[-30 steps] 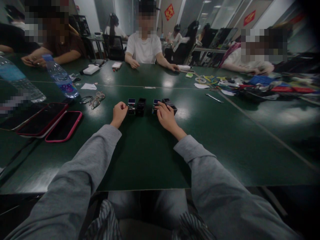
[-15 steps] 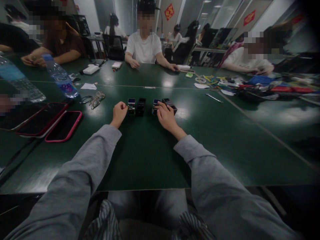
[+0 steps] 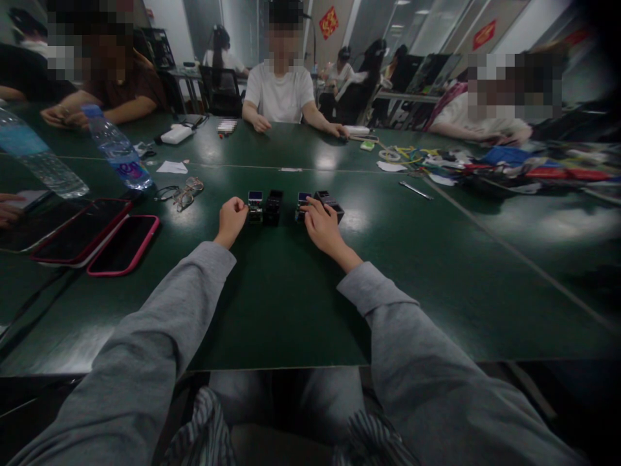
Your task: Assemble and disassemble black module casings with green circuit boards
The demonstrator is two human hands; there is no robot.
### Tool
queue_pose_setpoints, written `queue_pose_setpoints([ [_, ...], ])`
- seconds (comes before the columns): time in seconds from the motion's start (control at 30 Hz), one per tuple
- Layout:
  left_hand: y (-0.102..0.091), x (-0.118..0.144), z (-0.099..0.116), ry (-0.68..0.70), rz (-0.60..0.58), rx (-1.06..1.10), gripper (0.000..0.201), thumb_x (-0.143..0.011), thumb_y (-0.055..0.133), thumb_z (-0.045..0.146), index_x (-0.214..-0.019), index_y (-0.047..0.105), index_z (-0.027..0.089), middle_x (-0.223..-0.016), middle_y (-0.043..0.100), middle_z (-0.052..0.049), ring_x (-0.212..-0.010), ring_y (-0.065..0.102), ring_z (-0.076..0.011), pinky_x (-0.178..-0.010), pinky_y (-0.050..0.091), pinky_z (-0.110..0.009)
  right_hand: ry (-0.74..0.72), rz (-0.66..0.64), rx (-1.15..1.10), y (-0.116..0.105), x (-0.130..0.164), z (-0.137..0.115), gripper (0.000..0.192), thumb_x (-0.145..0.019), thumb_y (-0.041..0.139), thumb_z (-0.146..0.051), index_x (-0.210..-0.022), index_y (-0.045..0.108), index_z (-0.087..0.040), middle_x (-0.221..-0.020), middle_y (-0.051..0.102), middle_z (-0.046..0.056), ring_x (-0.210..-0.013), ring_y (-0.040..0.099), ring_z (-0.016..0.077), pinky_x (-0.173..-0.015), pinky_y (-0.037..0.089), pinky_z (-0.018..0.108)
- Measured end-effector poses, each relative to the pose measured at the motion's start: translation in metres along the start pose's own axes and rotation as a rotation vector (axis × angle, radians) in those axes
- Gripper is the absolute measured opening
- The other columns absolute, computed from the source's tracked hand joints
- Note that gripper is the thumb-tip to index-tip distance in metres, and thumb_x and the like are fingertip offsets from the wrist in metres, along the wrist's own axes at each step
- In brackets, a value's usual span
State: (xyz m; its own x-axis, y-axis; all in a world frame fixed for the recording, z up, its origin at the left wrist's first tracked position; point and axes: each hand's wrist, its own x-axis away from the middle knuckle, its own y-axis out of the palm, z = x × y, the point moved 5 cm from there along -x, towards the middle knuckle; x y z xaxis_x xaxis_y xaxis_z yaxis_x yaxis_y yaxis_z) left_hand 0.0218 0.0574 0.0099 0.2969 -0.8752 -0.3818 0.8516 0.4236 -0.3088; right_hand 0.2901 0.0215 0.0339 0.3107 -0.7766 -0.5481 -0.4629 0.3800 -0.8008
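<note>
My left hand [image 3: 231, 221] is curled closed beside a small circuit-board device with a little screen [image 3: 255, 198]. Its fingertips meet or nearly meet that device's left edge; whatever they may pinch is hidden. Just right of this device stands a small black box [image 3: 274, 206]. My right hand [image 3: 322, 225] has its fingers spread over a second small screen device [image 3: 303, 197], partly covering it. Behind those fingers sits another black box [image 3: 332, 200], tilted to the right. Both wrists rest low over the green table [image 3: 286, 291].
To the left are a pink-edged phone [image 3: 125, 247], larger dark tablets [image 3: 82, 233], water bottles [image 3: 119, 152] and eyeglasses [image 3: 187, 194]. A wrench [image 3: 416, 189] and a pile of cables [image 3: 528, 169] lie to the right. Several people sit around the table.
Both my hands and the small devices stay in place. At the left edge, another person's hand and a flat light-coloured object show more clearly now.
</note>
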Motion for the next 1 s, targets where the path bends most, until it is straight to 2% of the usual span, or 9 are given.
queue_pose_setpoints([
  [1.0,-0.0003,0.0001,0.0021,0.016,-0.011,-0.015,0.021,-0.073,0.057,0.011,-0.063,0.042,0.02,-0.06,0.045,0.005,-0.058,0.043,-0.0107,-0.059,0.031,-0.025,0.0,-0.012,-0.01,-0.0032,0.0002,-0.0022,0.04,-0.1,0.027,-0.026,-0.122,0.059,-0.021,-0.146,0.051,0.009,-0.137,0.046,0.0214,-0.114,0.026,0.047],
])
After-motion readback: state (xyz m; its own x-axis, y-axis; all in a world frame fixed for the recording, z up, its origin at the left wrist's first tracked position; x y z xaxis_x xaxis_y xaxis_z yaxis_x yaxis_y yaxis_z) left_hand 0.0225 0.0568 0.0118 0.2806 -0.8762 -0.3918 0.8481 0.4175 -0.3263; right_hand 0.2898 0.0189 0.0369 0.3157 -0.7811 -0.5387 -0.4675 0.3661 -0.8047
